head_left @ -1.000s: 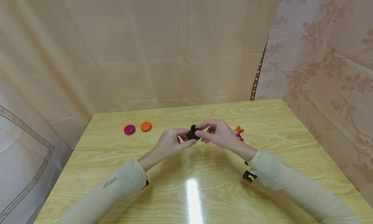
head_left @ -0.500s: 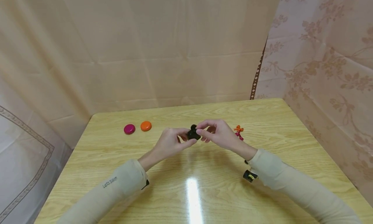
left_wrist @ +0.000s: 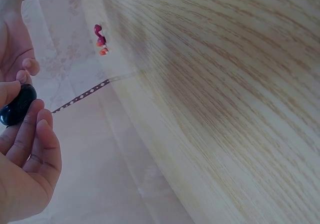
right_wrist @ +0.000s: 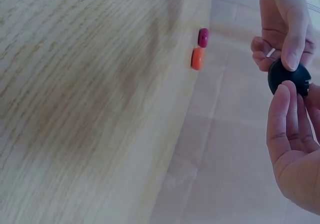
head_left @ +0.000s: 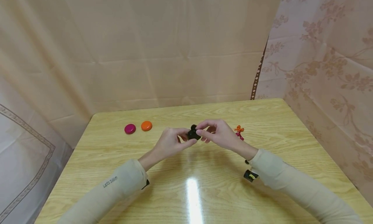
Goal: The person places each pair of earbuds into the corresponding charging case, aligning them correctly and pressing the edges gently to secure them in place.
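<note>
A glossy black round piece [head_left: 193,134], with a smaller rounded black part at its top, is held up over the middle of the table between both hands. My left hand [head_left: 171,141] pinches its left side between thumb and fingers. From the right, my right hand [head_left: 218,133] grips the same piece with its thumb and fingertips. The right wrist view shows a flat, disc-like face on the black piece [right_wrist: 289,76], the left thumb pressed over its upper part. In the left wrist view the black piece [left_wrist: 18,105] looks edge-on, and fingers cover part of it.
Toward the back left of the wooden table [head_left: 163,185] lie a magenta disc [head_left: 129,128] and an orange disc [head_left: 146,126]. Beyond the right hand are a small lobed orange piece [head_left: 239,128] and a magenta one [head_left: 240,135]. A beige curtain [head_left: 175,55] hangs behind the table.
Both hands keep nearly the same place and hold on the black piece. The right thumb has shifted slightly on it. The discs and small pieces lie where they were.
</note>
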Available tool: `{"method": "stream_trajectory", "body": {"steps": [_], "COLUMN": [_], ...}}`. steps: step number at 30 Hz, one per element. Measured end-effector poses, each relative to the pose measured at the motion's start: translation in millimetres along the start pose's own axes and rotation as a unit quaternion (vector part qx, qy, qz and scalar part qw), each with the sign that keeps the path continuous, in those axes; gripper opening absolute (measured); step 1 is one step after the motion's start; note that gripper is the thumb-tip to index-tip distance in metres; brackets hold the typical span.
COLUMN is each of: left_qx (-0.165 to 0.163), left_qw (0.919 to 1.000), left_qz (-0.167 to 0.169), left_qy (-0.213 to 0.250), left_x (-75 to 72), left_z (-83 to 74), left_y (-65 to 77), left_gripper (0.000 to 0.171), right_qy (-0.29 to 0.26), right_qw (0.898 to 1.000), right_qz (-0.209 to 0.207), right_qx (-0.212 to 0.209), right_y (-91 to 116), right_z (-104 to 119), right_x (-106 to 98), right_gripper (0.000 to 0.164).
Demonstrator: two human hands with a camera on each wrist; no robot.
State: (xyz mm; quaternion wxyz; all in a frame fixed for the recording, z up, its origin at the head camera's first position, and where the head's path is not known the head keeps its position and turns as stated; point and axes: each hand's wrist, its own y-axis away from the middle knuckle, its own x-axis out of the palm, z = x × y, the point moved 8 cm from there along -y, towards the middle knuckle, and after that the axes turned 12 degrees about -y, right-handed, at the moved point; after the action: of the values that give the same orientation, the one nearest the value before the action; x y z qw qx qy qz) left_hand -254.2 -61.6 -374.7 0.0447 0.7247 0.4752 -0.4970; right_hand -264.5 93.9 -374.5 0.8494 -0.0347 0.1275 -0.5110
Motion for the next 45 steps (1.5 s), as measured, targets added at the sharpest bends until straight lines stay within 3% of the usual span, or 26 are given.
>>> {"method": "stream_trajectory", "body": {"steps": [6, 10, 15, 20, 26, 29, 36, 45], "left_qx": [-0.012, -0.021, -0.028, -0.038, -0.042, -0.043, -0.038, -0.036], "left_qw": [0.9999, 0.9997, 0.9995, 0.9992, 0.999, 0.999, 0.999, 0.999], "left_qz": [-0.003, -0.004, 0.0, 0.006, 0.007, 0.003, 0.003, 0.0], "left_qy": [0.007, 0.011, 0.012, 0.01, 0.012, 0.011, 0.024, 0.026], "left_x": [-1.5, -3.1, -3.5, -4.1, -4.3, -4.5, -3.2, -2.6], "left_z": [4.4, 7.3, 8.6, 9.3, 10.2, 11.1, 8.9, 8.1], "left_y": [1.0, 2.9, 4.1, 4.8, 5.3, 5.4, 4.3, 4.9], "left_gripper": [0.015, 0.016, 0.018, 0.018, 0.019, 0.019, 0.019, 0.02], "right_qy": [0.024, 0.063, 0.118, 0.211, 0.34, 0.369, 0.387, 0.412], "right_qw": [0.999, 0.992, 0.965, 0.932, 0.887, 0.876, 0.874, 0.877], "right_qz": [0.037, 0.112, 0.235, 0.291, 0.305, 0.3, 0.275, 0.245], "right_qx": [-0.005, -0.005, 0.021, 0.044, 0.065, 0.077, 0.1, 0.039], "right_y": [7, 17, 41, 63, 78, 83, 100, 105], "right_z": [7, 10, 9, 8, -4, -16, -46, -59], "right_x": [-5, -9, -10, -16, -31, -40, -62, -73], "right_gripper": [0.019, 0.02, 0.029, 0.041, 0.052, 0.06, 0.075, 0.056]}}
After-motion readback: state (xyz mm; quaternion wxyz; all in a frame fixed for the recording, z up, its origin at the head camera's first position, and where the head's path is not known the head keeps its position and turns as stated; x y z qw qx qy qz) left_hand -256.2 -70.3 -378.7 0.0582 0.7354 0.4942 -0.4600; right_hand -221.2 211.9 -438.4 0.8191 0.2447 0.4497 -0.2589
